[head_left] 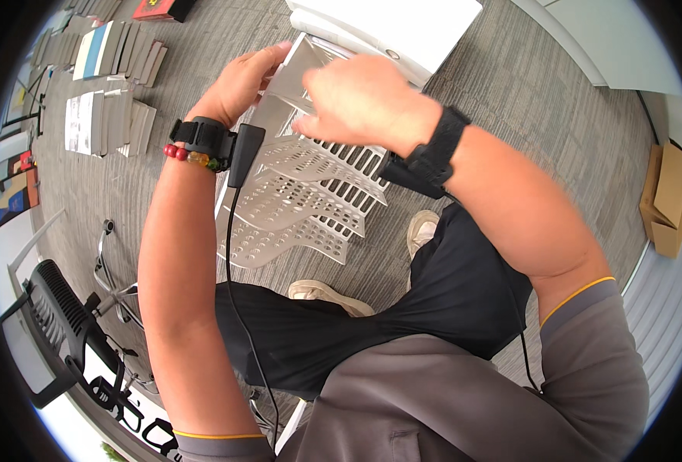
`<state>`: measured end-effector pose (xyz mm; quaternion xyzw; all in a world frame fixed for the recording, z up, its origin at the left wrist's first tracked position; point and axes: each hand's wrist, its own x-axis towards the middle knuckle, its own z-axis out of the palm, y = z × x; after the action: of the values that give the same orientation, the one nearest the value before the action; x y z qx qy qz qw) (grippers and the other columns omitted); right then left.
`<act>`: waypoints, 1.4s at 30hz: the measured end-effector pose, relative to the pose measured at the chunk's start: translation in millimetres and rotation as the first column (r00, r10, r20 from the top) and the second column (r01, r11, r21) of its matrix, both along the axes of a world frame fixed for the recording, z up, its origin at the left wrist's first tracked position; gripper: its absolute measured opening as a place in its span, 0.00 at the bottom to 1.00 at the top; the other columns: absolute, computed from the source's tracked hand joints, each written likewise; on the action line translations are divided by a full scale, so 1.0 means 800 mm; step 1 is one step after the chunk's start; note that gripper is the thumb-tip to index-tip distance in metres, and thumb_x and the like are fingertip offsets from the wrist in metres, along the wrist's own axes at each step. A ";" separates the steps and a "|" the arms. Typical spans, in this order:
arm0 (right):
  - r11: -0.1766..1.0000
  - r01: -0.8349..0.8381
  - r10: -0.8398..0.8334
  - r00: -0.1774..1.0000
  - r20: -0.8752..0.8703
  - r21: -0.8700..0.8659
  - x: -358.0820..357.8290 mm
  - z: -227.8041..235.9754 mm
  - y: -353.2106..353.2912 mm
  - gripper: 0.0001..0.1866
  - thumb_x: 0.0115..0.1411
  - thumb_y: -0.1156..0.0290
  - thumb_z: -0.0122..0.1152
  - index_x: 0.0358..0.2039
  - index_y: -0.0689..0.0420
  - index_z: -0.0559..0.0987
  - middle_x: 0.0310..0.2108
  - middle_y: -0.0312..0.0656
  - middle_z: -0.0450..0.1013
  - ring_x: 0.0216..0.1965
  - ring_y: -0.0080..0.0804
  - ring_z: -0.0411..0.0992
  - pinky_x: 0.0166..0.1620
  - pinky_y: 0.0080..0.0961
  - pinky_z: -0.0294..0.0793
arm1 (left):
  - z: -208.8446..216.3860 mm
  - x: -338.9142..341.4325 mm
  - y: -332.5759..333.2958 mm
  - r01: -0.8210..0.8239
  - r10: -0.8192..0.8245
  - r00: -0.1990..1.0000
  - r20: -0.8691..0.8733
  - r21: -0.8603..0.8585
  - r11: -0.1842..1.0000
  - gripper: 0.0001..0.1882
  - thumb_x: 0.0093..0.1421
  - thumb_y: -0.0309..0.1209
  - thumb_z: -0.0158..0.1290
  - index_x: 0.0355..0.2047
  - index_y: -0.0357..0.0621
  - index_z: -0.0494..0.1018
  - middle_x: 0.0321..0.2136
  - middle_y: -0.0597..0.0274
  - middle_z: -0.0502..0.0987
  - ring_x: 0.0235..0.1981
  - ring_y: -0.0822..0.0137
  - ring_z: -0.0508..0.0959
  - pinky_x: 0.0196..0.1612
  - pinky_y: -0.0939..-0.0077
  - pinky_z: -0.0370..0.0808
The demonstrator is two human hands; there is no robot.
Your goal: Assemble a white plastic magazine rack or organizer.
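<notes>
A light-grey plastic file rack [283,181] with perforated, curved dividers stands on the floor in front of me. My left hand [242,81] is at its far left wall, fingers bent against the edge, closed on it. Over the rack's far compartments is my right hand [364,100], slightly blurred. Its thumb and forefinger are apart with nothing visible between them; the other fingers are mostly hidden under the hand. Just past the rack lies a white ring binder [356,42], next to a white flat-topped surface [425,23].
Stacks of books [117,50] and more books [106,123] stand on the carpet at far left. An office chair [71,316] is at left. A cardboard box [664,200] sits at right near a white cabinet [626,38]. Cables hang from my wrist devices.
</notes>
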<state>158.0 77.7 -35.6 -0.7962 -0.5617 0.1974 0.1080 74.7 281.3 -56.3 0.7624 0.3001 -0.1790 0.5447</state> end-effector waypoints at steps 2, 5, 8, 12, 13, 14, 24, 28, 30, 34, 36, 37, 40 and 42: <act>0.999 -0.046 0.047 0.999 -0.016 0.027 -0.008 -0.028 0.005 0.17 0.60 0.57 0.62 0.31 0.60 0.84 0.25 0.51 0.80 0.30 0.50 0.81 0.35 0.44 0.81 | 0.011 -0.015 0.002 0.048 -0.039 0.996 0.082 -0.104 0.993 0.30 0.61 0.38 0.54 0.61 0.35 0.73 0.47 0.63 0.80 0.45 0.73 0.76 0.48 0.79 0.71; 0.997 -0.077 0.077 0.997 0.007 -0.023 0.001 -0.056 0.015 0.12 0.61 0.68 0.55 0.31 0.61 0.83 0.26 0.52 0.79 0.31 0.52 0.80 0.34 0.46 0.80 | 0.018 -0.033 -0.016 0.184 -0.131 0.969 0.212 -0.254 0.949 0.38 0.53 0.26 0.51 0.68 0.34 0.64 0.55 0.60 0.76 0.54 0.69 0.75 0.58 0.76 0.70; 0.998 -0.064 0.064 0.998 -0.004 -0.022 -0.001 -0.062 0.018 0.13 0.62 0.68 0.53 0.30 0.61 0.83 0.27 0.52 0.79 0.32 0.53 0.80 0.35 0.48 0.80 | 0.008 -0.049 -0.004 0.253 -0.235 0.962 0.140 -0.122 0.960 0.43 0.51 0.23 0.50 0.71 0.34 0.58 0.60 0.58 0.73 0.60 0.68 0.72 0.65 0.74 0.65; 0.999 -0.030 0.030 1.000 -0.001 -0.029 -0.003 -0.062 0.021 0.14 0.65 0.66 0.50 0.35 0.61 0.82 0.28 0.52 0.80 0.32 0.53 0.80 0.37 0.51 0.78 | -0.010 -0.062 -0.008 0.186 -0.200 0.939 0.279 0.078 0.980 0.36 0.53 0.20 0.48 0.66 0.40 0.68 0.48 0.55 0.82 0.49 0.66 0.79 0.56 0.73 0.73; 0.999 -0.028 0.028 1.000 0.008 -0.040 -0.005 -0.060 0.022 0.12 0.55 0.75 0.54 0.33 0.62 0.86 0.33 0.53 0.82 0.36 0.52 0.81 0.39 0.46 0.80 | -0.012 -0.064 -0.009 0.172 -0.187 0.942 0.279 0.080 0.982 0.36 0.53 0.20 0.48 0.66 0.40 0.68 0.48 0.55 0.82 0.49 0.66 0.79 0.56 0.73 0.73; 0.998 -0.036 0.037 0.999 0.011 -0.042 -0.006 -0.056 0.022 0.12 0.55 0.75 0.54 0.33 0.62 0.86 0.33 0.53 0.82 0.36 0.52 0.81 0.39 0.46 0.80 | -0.008 -0.060 -0.014 0.154 -0.168 0.951 0.258 0.076 0.985 0.36 0.54 0.18 0.45 0.67 0.37 0.66 0.52 0.55 0.80 0.53 0.67 0.77 0.59 0.73 0.71; 1.000 -0.013 0.013 0.998 0.061 -0.004 -0.010 -0.070 0.020 0.11 0.60 0.69 0.54 0.30 0.62 0.83 0.27 0.53 0.80 0.32 0.53 0.80 0.36 0.48 0.79 | 0.002 -0.057 -0.026 0.117 -0.172 0.939 0.299 0.192 0.974 0.33 0.57 0.15 0.43 0.65 0.34 0.67 0.51 0.56 0.80 0.52 0.68 0.78 0.57 0.74 0.73; 1.000 -0.001 0.000 0.998 0.060 0.026 -0.007 -0.076 0.019 0.15 0.65 0.65 0.52 0.31 0.62 0.81 0.25 0.53 0.79 0.29 0.54 0.79 0.35 0.50 0.78 | 0.010 -0.053 -0.027 0.147 -0.191 0.945 0.266 0.175 0.974 0.33 0.57 0.15 0.43 0.66 0.36 0.68 0.51 0.56 0.80 0.51 0.68 0.78 0.57 0.73 0.73; 1.000 -0.003 0.001 0.998 0.069 0.031 -0.009 -0.073 0.018 0.15 0.65 0.65 0.52 0.31 0.62 0.81 0.25 0.53 0.79 0.29 0.54 0.79 0.35 0.50 0.78 | 0.012 -0.051 -0.029 0.198 -0.247 0.942 0.228 0.219 0.956 0.35 0.56 0.15 0.43 0.67 0.39 0.67 0.51 0.55 0.80 0.52 0.68 0.78 0.58 0.73 0.72; 1.000 -0.005 0.004 0.997 0.077 0.012 -0.009 -0.072 0.018 0.14 0.65 0.64 0.52 0.31 0.60 0.81 0.25 0.52 0.79 0.29 0.54 0.79 0.35 0.51 0.78 | -0.006 -0.052 -0.029 0.186 -0.246 0.936 0.253 0.238 0.953 0.36 0.56 0.17 0.43 0.68 0.41 0.66 0.53 0.53 0.80 0.54 0.65 0.78 0.60 0.72 0.70; 1.000 -0.006 0.005 0.997 0.071 0.017 -0.009 -0.072 0.019 0.14 0.65 0.64 0.52 0.31 0.60 0.81 0.25 0.51 0.79 0.29 0.54 0.79 0.34 0.51 0.78 | -0.009 -0.053 -0.028 0.176 -0.277 0.926 0.256 0.354 0.918 0.36 0.56 0.18 0.44 0.69 0.41 0.64 0.54 0.49 0.79 0.56 0.63 0.77 0.62 0.71 0.68; 1.000 -0.012 0.010 0.998 0.065 0.023 -0.009 -0.072 0.019 0.14 0.64 0.64 0.52 0.32 0.60 0.82 0.25 0.51 0.79 0.28 0.53 0.79 0.34 0.51 0.78 | -0.010 -0.055 -0.029 0.181 -0.281 0.925 0.256 0.354 0.918 0.36 0.56 0.18 0.44 0.69 0.41 0.64 0.54 0.49 0.79 0.56 0.63 0.77 0.62 0.71 0.68; 0.999 0.011 -0.009 0.999 0.043 -0.038 -0.011 -0.062 0.020 0.11 0.56 0.71 0.56 0.30 0.57 0.86 0.31 0.51 0.82 0.34 0.49 0.82 0.37 0.43 0.80 | -0.009 -0.058 -0.037 0.149 -0.286 0.905 0.316 0.395 0.907 0.33 0.59 0.20 0.45 0.67 0.38 0.64 0.54 0.39 0.78 0.57 0.47 0.77 0.60 0.61 0.71; 0.999 0.021 -0.021 0.999 0.026 -0.030 -0.010 -0.060 0.021 0.11 0.57 0.70 0.55 0.30 0.57 0.86 0.31 0.51 0.82 0.34 0.50 0.82 0.38 0.43 0.80 | -0.009 -0.060 -0.037 0.148 -0.280 0.914 0.294 0.399 0.905 0.33 0.60 0.20 0.45 0.68 0.38 0.63 0.55 0.39 0.78 0.58 0.49 0.77 0.61 0.63 0.70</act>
<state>150.3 94.4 -83.3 -0.8061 -0.5516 0.1944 0.0907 27.1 251.5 -63.4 0.8989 0.1416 -0.0430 0.4124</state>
